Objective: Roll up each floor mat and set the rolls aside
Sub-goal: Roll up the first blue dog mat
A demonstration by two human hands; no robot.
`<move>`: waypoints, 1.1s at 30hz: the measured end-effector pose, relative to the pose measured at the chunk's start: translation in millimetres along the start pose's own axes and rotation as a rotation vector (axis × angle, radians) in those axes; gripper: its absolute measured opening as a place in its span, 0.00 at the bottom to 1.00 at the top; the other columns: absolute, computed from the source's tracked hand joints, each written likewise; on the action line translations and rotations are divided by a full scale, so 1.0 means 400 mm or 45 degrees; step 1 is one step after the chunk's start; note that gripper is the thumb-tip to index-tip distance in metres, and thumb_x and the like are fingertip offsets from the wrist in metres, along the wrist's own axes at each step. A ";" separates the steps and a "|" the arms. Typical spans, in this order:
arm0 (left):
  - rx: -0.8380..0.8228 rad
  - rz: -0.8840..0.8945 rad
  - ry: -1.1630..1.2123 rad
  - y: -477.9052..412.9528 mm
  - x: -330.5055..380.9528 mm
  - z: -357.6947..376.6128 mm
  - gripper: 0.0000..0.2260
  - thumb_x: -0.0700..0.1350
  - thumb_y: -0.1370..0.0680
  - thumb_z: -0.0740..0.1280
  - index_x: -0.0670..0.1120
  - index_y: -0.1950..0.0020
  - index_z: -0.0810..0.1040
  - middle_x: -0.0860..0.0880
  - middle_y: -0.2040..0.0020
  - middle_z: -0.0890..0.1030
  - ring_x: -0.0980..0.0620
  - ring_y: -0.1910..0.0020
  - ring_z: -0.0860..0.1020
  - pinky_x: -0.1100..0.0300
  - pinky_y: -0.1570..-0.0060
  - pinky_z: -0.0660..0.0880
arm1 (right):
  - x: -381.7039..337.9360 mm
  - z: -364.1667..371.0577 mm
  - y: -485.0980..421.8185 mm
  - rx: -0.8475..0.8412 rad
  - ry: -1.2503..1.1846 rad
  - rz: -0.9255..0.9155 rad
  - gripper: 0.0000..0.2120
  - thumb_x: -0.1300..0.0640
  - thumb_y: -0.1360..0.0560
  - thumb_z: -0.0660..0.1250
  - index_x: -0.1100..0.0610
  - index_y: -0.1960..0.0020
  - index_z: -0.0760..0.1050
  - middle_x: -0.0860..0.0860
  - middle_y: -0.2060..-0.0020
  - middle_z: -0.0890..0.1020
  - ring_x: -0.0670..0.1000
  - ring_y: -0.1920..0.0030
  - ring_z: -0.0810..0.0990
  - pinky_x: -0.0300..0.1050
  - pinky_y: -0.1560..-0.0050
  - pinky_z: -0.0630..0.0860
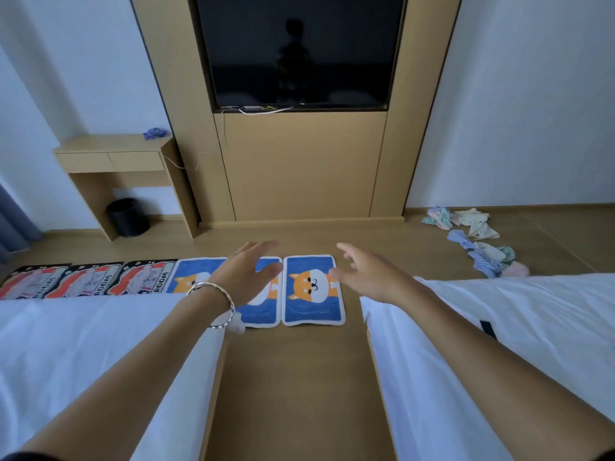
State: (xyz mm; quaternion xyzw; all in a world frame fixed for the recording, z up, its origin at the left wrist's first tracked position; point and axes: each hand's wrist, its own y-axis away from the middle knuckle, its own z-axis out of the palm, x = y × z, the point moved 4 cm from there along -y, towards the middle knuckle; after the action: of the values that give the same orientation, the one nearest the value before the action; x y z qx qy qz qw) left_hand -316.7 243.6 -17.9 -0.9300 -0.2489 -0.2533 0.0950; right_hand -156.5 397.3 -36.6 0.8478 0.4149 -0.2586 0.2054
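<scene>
Several small floor mats lie flat in a row on the wooden floor. A blue mat with an orange dog is the rightmost. A second blue dog mat lies touching it on the left, mostly hidden by my left hand. Three black and orange mats continue to the left; a white bed covers their near edges. My left hand, with a silver bracelet at the wrist, is held out with fingers apart and holds nothing. My right hand is also spread and holds nothing, hovering by the right blue mat.
Two white beds flank a narrow strip of floor leading to the mats. A wooden TV wall stands behind, with a desk and black bin at left. Crumpled cloths lie on the floor at right.
</scene>
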 end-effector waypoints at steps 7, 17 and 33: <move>0.084 -0.084 -0.067 -0.281 -0.006 -0.029 0.21 0.52 0.19 0.59 0.53 0.26 0.63 0.50 0.29 0.68 0.51 0.32 0.68 0.57 0.36 0.65 | 0.041 -0.120 -0.320 -0.067 0.038 -0.119 0.33 0.40 0.23 0.60 0.47 0.23 0.53 0.47 0.26 0.61 0.48 0.28 0.63 0.53 0.31 0.65; 0.043 -0.252 -0.002 -0.505 -0.119 -0.022 0.21 0.51 0.20 0.60 0.53 0.26 0.63 0.49 0.30 0.68 0.50 0.34 0.69 0.55 0.39 0.70 | 0.083 -0.150 -0.620 -0.146 0.042 -0.131 0.32 0.39 0.23 0.59 0.47 0.23 0.53 0.48 0.24 0.58 0.49 0.27 0.61 0.56 0.31 0.65; -0.108 -0.012 0.097 -1.203 -0.370 -0.025 0.22 0.54 0.20 0.60 0.54 0.26 0.63 0.52 0.30 0.69 0.53 0.32 0.68 0.55 0.36 0.67 | 0.116 -0.234 -1.201 -0.013 0.118 0.143 0.31 0.40 0.23 0.60 0.47 0.24 0.55 0.46 0.25 0.60 0.47 0.27 0.63 0.53 0.31 0.64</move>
State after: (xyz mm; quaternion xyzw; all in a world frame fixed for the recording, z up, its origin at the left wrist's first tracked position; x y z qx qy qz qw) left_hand -677.6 592.3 -61.9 -0.9217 -0.2386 -0.2992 0.0634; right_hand -496.1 752.2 -55.7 0.8798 0.3770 -0.2052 0.2044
